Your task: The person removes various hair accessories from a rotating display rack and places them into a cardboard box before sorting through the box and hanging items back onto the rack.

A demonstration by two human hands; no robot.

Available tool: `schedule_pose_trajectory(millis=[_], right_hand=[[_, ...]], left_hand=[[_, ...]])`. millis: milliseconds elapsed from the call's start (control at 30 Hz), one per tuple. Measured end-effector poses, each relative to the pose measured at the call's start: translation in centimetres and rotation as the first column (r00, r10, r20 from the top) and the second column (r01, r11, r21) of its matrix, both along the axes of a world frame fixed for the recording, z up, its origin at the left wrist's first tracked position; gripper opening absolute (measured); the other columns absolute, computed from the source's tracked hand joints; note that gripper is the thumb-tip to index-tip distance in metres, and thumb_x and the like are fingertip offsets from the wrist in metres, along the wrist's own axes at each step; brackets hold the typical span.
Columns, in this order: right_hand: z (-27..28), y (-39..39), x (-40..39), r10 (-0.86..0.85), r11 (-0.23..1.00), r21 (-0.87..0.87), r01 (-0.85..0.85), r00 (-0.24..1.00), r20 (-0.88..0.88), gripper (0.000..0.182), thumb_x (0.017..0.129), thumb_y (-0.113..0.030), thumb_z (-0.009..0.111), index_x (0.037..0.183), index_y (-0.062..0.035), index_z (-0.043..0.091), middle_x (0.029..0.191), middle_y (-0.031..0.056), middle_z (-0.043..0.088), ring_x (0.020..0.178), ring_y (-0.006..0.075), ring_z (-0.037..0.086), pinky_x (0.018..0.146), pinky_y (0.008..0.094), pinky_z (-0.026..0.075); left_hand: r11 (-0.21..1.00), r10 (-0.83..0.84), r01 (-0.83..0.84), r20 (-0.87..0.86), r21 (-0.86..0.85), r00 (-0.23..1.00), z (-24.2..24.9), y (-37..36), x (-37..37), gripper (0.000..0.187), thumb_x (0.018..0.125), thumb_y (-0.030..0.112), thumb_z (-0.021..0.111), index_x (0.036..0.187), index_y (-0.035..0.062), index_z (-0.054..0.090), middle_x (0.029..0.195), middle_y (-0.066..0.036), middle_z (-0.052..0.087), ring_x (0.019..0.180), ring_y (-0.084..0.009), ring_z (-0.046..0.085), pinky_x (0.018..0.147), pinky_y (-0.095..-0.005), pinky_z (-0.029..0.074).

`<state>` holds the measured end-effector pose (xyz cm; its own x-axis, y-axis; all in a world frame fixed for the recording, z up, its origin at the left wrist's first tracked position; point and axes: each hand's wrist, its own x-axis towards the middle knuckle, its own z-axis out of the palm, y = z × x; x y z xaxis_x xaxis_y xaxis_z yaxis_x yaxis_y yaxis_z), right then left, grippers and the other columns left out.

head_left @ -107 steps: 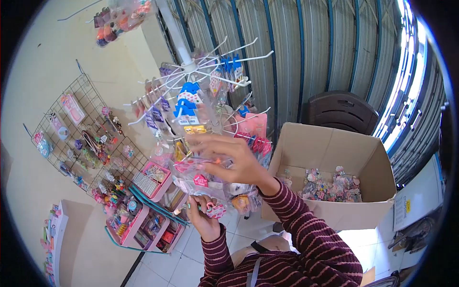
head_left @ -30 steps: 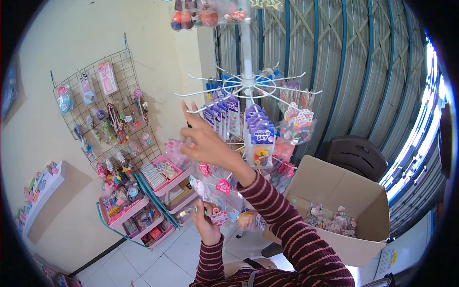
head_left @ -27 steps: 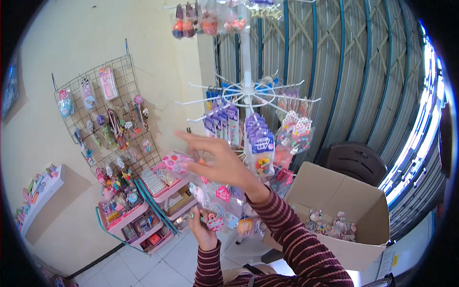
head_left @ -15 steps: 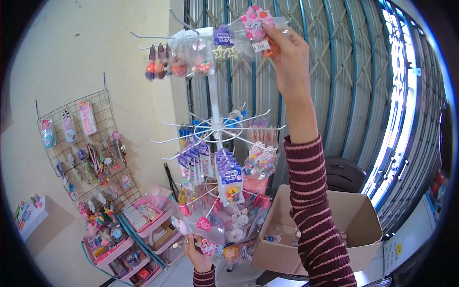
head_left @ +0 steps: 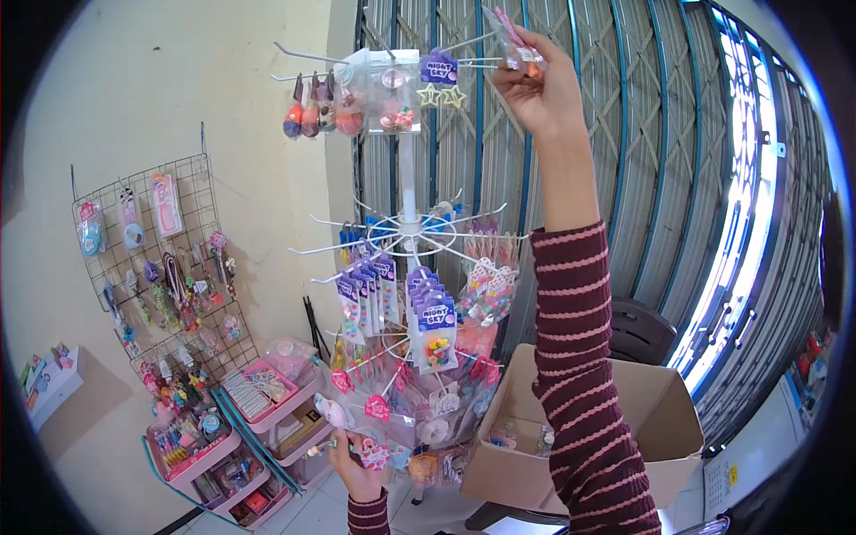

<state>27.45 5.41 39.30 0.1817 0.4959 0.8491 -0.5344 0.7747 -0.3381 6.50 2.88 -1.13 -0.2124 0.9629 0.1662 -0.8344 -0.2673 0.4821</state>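
Observation:
My right hand [head_left: 546, 89] is raised at the top, its fingers closed on a clear packet with a pink card [head_left: 512, 43], beside the hooks of the white rotating rack [head_left: 408, 183]. Hanging near it are a purple "Night Sky" card with star clips [head_left: 440, 78] and several round-ended packets [head_left: 309, 116]. At the rack's lower left, my left hand [head_left: 357, 468] is closed round small packaged accessories with a pink patterned piece [head_left: 373, 455]. More "Night Sky" packets [head_left: 436, 325] hang on the middle tier.
An open cardboard box [head_left: 508, 481] stands at lower right, with a dark chair [head_left: 640, 330] behind it. Pink tiered trays [head_left: 209, 455] are at lower left, below a wire grid [head_left: 134, 259] of accessories. A metal folding gate [head_left: 624, 160] stands behind.
The pink-card packet in my right hand has turned from facing me to nearly edge-on. The view has shifted slightly. My left hand still holds its accessories low down.

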Motion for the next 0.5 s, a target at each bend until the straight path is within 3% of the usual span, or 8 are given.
schedule_pose_trajectory(millis=[67,133,200,333,500], right_hand=[[0.6,-0.1,1.1,0.202,0.978,-0.08,-0.191,0.963,0.179,0.011,0.074,-0.006,0.051,0.067,-0.0006,0.046,0.054,0.0034,0.046,0.044,0.0091,0.042,0.041,0.0197,0.034],[1.0,-0.5,0.9,0.204,0.976,-0.108,-0.188,0.965,0.163,0.014,0.075,-0.007,0.05,0.064,-0.0016,0.044,0.051,0.0017,0.043,0.041,0.0071,0.04,0.038,0.0178,0.031],[1.1,-0.8,0.9,0.172,0.972,-0.178,-0.155,0.982,0.083,0.016,0.076,-0.008,0.049,0.062,-0.0017,0.044,0.051,0.0016,0.043,0.04,0.0065,0.039,0.036,0.0164,0.03],[1.1,-0.8,2.0,0.253,0.951,-0.209,-0.226,0.961,0.108,0.01,0.073,-0.006,0.05,0.066,0.0001,0.045,0.052,0.0038,0.043,0.041,0.0089,0.041,0.035,0.0178,0.03],[0.9,-1.1,2.4,0.294,0.934,-0.24,-0.264,0.951,0.099,0.013,0.073,-0.006,0.051,0.064,-0.0015,0.043,0.049,0.0021,0.042,0.038,0.006,0.039,0.033,0.0157,0.029]], left_hand=[[0.998,0.038,-0.037,0.014,-0.045,0.999,0.8,-0.1,0.0,0.018,0.081,0.02,0.047,0.068,0.0087,0.041,0.055,0.001,0.038,0.05,-0.0084,0.04,0.049,-0.0231,0.036],[0.993,0.074,-0.071,0.026,-0.092,0.997,0.8,-0.1,-0.1,0.022,0.083,0.019,0.044,0.064,0.0091,0.038,0.05,0.001,0.034,0.046,-0.0083,0.037,0.047,-0.023,0.035],[1.0,0.005,-0.005,0.027,-0.005,1.0,-0.2,0.1,-0.5,0.011,0.08,0.018,0.051,0.077,0.0087,0.045,0.067,0.002,0.045,0.058,-0.0075,0.043,0.051,-0.0219,0.038],[1.0,0.013,-0.013,0.011,-0.003,1.0,-0.2,0.1,-0.5,0.01,0.08,0.017,0.05,0.077,0.0084,0.045,0.066,0.003,0.044,0.057,-0.0069,0.042,0.05,-0.0219,0.037],[0.999,-0.035,0.034,0.022,0.039,0.999,-0.4,0.2,-0.4,0.012,0.08,0.016,0.049,0.073,0.0076,0.044,0.063,0.003,0.042,0.053,-0.0065,0.038,0.049,-0.0219,0.035]])
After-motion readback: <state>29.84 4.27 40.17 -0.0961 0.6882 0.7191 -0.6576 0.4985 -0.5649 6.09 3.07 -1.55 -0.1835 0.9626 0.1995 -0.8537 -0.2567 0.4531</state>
